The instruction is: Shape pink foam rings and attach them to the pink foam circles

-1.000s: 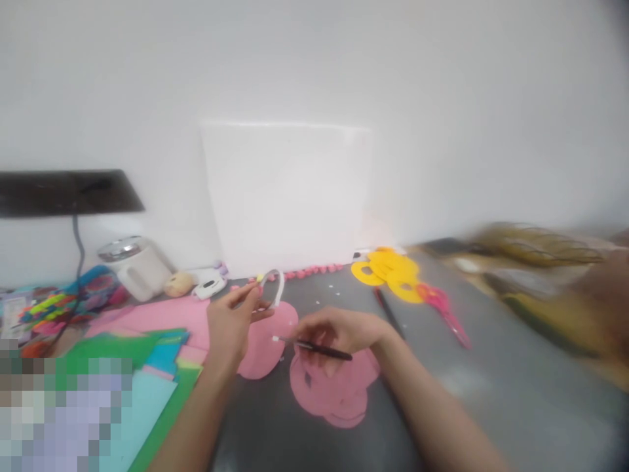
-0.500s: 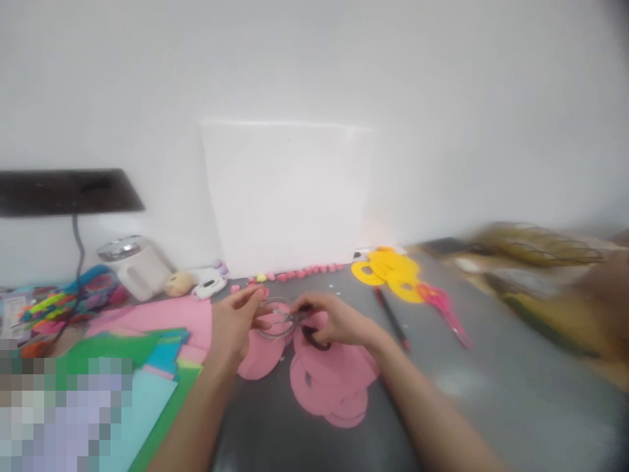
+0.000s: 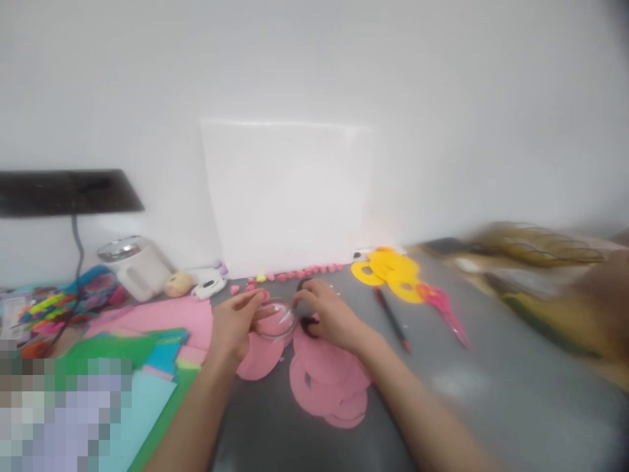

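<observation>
My left hand (image 3: pixel 236 320) pinches a clear round ring (image 3: pixel 278 335), whose exact kind is too blurred to tell. A small pink piece (image 3: pixel 265 296) shows at its fingertips. My right hand (image 3: pixel 327 314) has its fingers in the black handles of a pair of scissors (image 3: pixel 308 326). The handles are spread, and the blades point left over the ring, partly blurred. Beneath both hands, pink paper circles (image 3: pixel 260 357) and a pile of pink paper rings (image 3: pixel 322 387) lie on the dark table (image 3: pixel 275 432).
Right of the hands are a black pen (image 3: pixel 393 320), pink scissors (image 3: pixel 447 314) and yellow paper rings (image 3: pixel 390 269). Coloured paper sheets (image 3: pixel 147 400) lie at left, near a white jar-like container (image 3: pixel 137 269). A white board (image 3: pixel 289 196) leans on the wall behind small beads (image 3: pixel 314 270).
The scissors' handles have spread apart as my right hand's fingers opened. My right hand has shifted slightly up and left. My left hand and the clear ring have barely moved.
</observation>
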The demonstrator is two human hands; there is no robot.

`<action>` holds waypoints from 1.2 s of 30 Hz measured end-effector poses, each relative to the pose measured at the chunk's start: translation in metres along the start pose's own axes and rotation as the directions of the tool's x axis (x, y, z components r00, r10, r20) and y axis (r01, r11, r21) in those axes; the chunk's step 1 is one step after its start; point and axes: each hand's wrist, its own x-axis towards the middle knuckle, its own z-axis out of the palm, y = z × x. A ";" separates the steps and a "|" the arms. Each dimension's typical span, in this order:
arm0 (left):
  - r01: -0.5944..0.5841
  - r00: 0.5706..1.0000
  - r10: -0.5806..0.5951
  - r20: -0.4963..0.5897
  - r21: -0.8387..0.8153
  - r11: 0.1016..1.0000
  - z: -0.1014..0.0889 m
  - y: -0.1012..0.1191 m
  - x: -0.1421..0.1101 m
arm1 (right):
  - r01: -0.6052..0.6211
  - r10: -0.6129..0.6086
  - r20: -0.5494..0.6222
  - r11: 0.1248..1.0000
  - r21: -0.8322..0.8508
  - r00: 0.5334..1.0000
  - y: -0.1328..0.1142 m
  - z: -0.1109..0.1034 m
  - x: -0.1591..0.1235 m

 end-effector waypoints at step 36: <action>-0.101 0.990 0.099 0.099 0.012 0.995 -0.005 -0.009 0.004 | -0.123 0.129 -0.016 0.970 0.208 0.991 0.003 -0.007 -0.001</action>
